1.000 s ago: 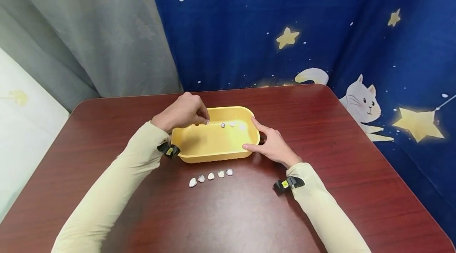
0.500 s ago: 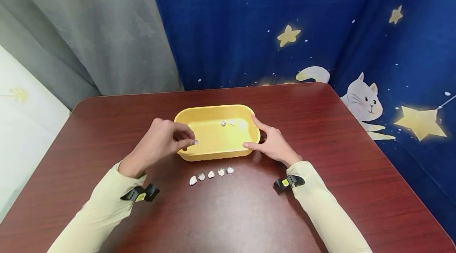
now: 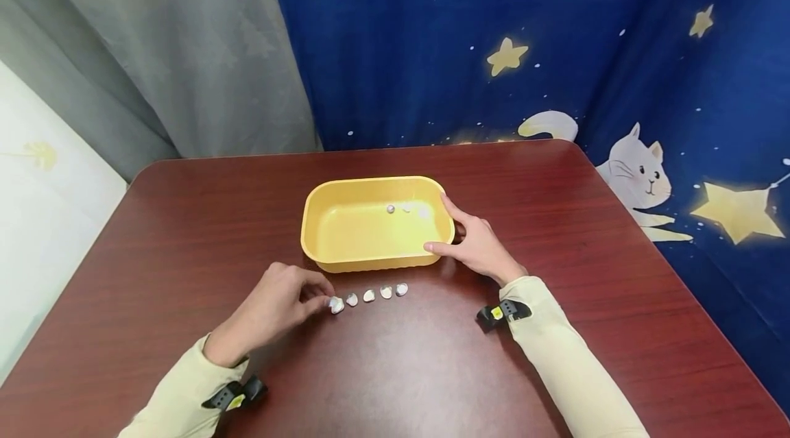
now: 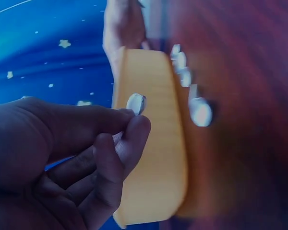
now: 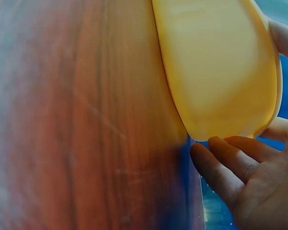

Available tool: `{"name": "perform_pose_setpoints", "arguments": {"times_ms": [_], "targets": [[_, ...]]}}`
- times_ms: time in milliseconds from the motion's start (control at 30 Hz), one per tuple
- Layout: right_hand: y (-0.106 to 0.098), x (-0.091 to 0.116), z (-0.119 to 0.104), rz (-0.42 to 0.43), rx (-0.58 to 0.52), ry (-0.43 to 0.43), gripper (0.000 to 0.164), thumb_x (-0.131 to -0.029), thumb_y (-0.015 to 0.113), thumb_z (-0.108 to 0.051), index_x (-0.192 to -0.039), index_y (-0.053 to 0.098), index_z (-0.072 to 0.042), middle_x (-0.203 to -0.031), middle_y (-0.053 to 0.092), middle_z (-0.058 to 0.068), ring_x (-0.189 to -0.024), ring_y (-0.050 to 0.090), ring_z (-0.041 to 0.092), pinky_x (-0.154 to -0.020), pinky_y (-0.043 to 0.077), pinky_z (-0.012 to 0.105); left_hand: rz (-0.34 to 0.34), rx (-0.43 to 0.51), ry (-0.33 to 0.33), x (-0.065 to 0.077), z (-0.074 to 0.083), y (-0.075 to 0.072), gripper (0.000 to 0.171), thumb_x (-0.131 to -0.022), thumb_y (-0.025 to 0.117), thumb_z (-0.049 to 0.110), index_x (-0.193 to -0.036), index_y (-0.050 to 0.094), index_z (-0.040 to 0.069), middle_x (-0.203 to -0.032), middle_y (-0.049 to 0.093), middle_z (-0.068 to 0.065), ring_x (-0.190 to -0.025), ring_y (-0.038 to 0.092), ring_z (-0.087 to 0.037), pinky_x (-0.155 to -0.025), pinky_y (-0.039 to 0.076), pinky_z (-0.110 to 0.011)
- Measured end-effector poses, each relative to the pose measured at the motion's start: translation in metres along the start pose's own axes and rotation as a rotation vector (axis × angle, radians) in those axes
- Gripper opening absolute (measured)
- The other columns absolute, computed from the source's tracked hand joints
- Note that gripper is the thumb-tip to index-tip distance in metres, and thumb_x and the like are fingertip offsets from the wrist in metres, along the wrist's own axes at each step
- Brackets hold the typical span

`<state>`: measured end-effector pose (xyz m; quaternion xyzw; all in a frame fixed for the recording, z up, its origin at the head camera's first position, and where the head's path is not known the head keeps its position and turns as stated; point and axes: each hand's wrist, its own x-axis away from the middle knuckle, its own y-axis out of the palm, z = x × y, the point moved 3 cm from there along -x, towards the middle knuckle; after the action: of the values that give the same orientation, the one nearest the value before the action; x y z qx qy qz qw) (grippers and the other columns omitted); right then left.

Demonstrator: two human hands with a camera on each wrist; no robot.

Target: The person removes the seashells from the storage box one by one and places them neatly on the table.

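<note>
My left hand (image 3: 274, 304) pinches a small shiny clear gem (image 4: 137, 104) between thumb and forefinger. In the head view its fingertips are right at the left end of a row of similar flat gems (image 3: 369, 295) on the table. Behind the row stands a yellow oblong bin (image 3: 370, 264). Its right end is held by my right hand (image 3: 478, 246), with the thumb at the front rim and the forefinger at the far right corner. In the right wrist view, the other fingers (image 5: 221, 167) lie against the end wall.
A few small shiny pieces (image 3: 391, 208) lie inside the bin toward its far right. The dark red wooden table (image 3: 524, 184) ends at a rounded far edge, with a grey curtain (image 3: 234, 81) and a blue star-patterned curtain (image 3: 420, 47) behind.
My left hand has come out from over the bin, moving toward me and down to the row's left end with the gem pinched. My right hand stays at the bin's right end.
</note>
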<state>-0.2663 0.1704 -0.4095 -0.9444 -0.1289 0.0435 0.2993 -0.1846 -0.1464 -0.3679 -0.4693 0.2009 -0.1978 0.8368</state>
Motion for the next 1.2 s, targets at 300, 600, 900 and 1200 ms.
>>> {"name": "perform_pose_setpoints", "arguments": {"times_ms": [300, 600, 900, 1200], "targets": [[0.0, 0.001, -0.003, -0.001, 0.001, 0.011, 0.105, -0.078, 0.084, -0.044, -0.16, 0.021, -0.028, -0.162, 0.037, 0.007, -0.13, 0.061, 0.024, -0.105, 0.051, 0.044, -0.029, -0.012, -0.051, 0.012, 0.0, 0.021, 0.015, -0.078, 0.079, 0.007, -0.075, 0.072, 0.02, -0.064, 0.068, 0.015, -0.06, 0.059, 0.008, -0.058, 0.047, -0.017], [0.0, 0.0, -0.003, 0.007, 0.007, 0.012, 0.104, -0.077, 0.085, -0.041, -0.16, 0.023, -0.027, -0.157, 0.044, 0.011, -0.127, 0.063, 0.023, -0.104, 0.052, 0.044, -0.047, -0.04, -0.076, 0.014, -0.002, 0.03, 0.016, -0.078, 0.081, 0.011, -0.072, 0.069, 0.02, -0.061, 0.066, 0.017, -0.059, 0.055, 0.011, -0.058, 0.045, -0.018], [0.0, 0.0, -0.003, 0.007, 0.008, 0.006, 0.103, -0.078, 0.085, -0.04, -0.16, 0.024, -0.025, -0.158, 0.043, 0.011, -0.129, 0.062, 0.023, -0.104, 0.052, 0.044, -0.022, -0.032, -0.091, 0.015, -0.003, 0.029, 0.019, -0.078, 0.081, 0.008, -0.071, 0.068, 0.02, -0.062, 0.066, 0.016, -0.06, 0.055, 0.011, -0.058, 0.046, -0.018], [0.0, 0.0, -0.003, 0.012, 0.02, 0.003, 0.101, -0.079, 0.085, -0.038, -0.159, 0.025, -0.022, -0.16, 0.039, 0.01, -0.132, 0.059, 0.024, -0.106, 0.05, 0.044, 0.055, -0.07, -0.077, 0.01, 0.0, 0.014, 0.016, -0.077, 0.081, 0.007, -0.074, 0.073, 0.019, -0.062, 0.066, 0.016, -0.059, 0.054, 0.009, -0.058, 0.047, -0.018]]}}
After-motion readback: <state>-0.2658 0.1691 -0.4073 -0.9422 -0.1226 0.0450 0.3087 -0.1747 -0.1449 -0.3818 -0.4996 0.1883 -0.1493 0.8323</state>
